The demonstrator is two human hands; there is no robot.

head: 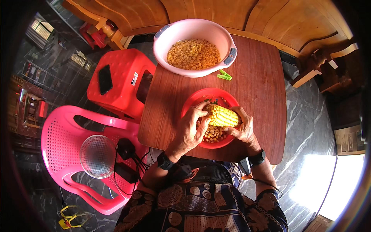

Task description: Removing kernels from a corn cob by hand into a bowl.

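Between my two hands is an ear of yellow corn, held above a red plastic basin. My left hand grips the ear's left end with fingers and thumb. Around its right end are the fingers of my right hand, the thumb pressing from below. Rows of kernels still cover the side of the ear facing up; its underside is hidden. Loose corn kernels lie in the basin under the ear. Beyond it, a pink basin with grey handles holds a large heap of shelled kernels.
Both basins stand on a brown wooden table, with a green clothes peg between them. To the left, a red plastic stool carries a phone. A pink armchair holds a small fan and black cables.
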